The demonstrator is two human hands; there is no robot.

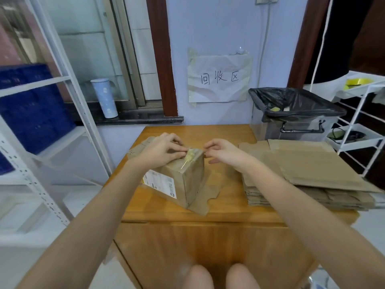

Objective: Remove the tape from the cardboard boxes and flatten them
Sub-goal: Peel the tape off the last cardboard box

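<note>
A cardboard box (179, 180) stands on the wooden table (225, 207). At its top edge, the left hand (164, 148) pinches crumpled tape (190, 156); the right hand (224, 152) pinches just beside it (flattened boxes (308, 174) stacked to its right).

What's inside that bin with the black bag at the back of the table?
In the bin, a few pale yellowish scraps lie near the black bag's rim, possibly wadded tape. Anything deeper is hidden by the bag and the bin's wall.
</note>
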